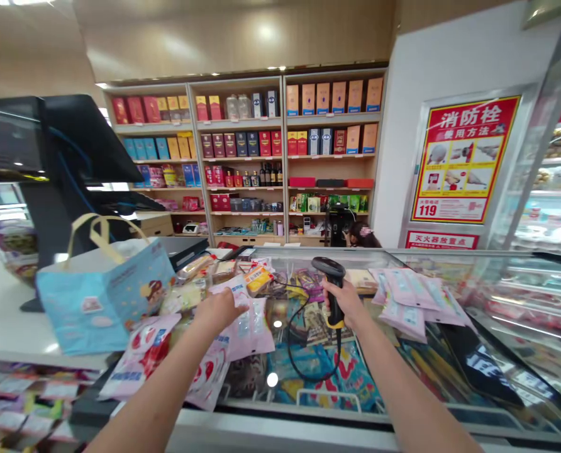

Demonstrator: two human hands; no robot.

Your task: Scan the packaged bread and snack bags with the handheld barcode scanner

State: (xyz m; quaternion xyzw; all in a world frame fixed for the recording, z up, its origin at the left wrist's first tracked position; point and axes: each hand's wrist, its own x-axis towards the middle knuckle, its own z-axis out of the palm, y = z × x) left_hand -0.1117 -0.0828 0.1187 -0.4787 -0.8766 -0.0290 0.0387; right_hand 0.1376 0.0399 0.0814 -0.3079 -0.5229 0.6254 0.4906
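Observation:
My right hand (344,299) is wrapped around the handle of a black and yellow barcode scanner (328,267), its cable (290,352) looping down over the glass. My left hand (221,309) is closed at the edge of a pink snack packet (249,330); part of its grip is hidden by the hand itself. Below my left forearm lie a pink packet with red pictures (143,352) and another like it (209,374). Beyond the left hand sit an orange-yellow pack (258,279) and several clear-wrapped foods. More pink packets (407,289) are piled right of the scanner.
A blue gift bag (105,289) with cream handles stands at the left, by a black checkout screen (87,138). Under the counter glass (280,314) lie colourful packages. A dark phone-like slab (481,365) rests at right. A person's head (361,234) shows behind the counter.

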